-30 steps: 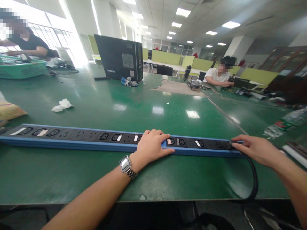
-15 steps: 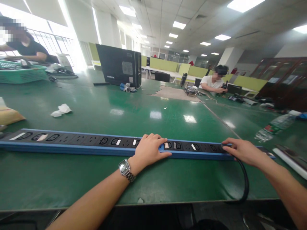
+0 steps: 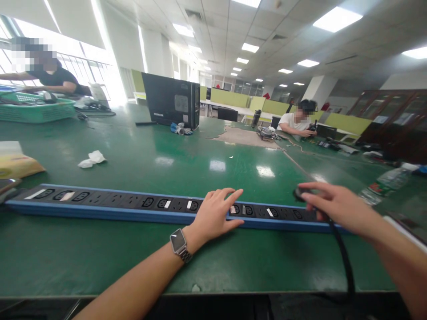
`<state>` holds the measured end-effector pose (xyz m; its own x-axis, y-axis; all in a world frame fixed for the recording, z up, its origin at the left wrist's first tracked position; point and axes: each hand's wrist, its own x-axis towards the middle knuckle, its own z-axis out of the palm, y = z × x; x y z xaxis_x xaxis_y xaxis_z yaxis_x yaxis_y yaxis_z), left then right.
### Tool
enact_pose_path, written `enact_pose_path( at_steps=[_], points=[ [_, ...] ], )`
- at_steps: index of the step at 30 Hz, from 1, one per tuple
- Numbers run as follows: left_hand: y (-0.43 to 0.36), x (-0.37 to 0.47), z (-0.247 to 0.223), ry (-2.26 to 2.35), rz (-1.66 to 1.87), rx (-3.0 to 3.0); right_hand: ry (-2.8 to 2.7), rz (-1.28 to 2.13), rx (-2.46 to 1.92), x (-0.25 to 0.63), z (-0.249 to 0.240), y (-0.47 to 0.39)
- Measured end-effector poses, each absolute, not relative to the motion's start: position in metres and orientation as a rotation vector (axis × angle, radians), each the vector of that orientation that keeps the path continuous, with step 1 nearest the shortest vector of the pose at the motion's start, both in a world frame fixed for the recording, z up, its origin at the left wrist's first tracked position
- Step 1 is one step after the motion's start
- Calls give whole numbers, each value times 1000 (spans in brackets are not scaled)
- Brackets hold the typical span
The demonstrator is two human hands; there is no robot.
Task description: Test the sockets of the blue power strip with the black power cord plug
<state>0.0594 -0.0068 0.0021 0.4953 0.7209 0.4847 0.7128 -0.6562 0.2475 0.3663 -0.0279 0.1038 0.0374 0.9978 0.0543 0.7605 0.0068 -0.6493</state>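
A long blue and black power strip lies across the green table, its row of sockets facing up and a few white labels stuck on it. My left hand, with a watch at the wrist, rests over the middle of the strip, fingers spread and thumb along the near side. Above the strip's right part, my right hand pinches a black power plug, slightly blurred and clear of the sockets. The plug's black cable runs down past the table's front edge.
On the green table stand a black computer case, gloves, crumpled tissue and a green basket. A plastic bottle lies at right, a yellow packet at left. Two people sit across the table.
My right hand has lifted the plug up off the power strip's right part. My left hand's fingers have loosened and spread apart. The view has shifted slightly.
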Motion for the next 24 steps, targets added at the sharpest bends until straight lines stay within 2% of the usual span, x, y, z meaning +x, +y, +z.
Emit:
enact_pose_path(
  at_steps=[2,5,8,10,13,16,19,24],
  points=[
    [-13,66,5,1142,998,2786,-1922,885,-1618,318,91,-39],
    [-22,70,5,989,1128,2891,-1969,1117,-1358,257,70,-53],
    [-26,55,6,1023,1279,2883,-1864,1154,-1292,234,57,-59],
    [-27,32,9,1159,1382,2809,-1803,946,-1351,241,48,-56],
    [-25,-13,13,1511,1511,2564,-1728,379,-1461,270,22,-41],
    [-21,-57,10,1854,1483,2208,-1762,-98,-1501,298,-14,-21],
    [-22,-83,-1,1887,1456,2034,-1856,-291,-1531,309,-40,-11],
    [-20,-90,-9,1609,1150,2363,-1894,-346,-1557,307,-47,-9]
  ],
)
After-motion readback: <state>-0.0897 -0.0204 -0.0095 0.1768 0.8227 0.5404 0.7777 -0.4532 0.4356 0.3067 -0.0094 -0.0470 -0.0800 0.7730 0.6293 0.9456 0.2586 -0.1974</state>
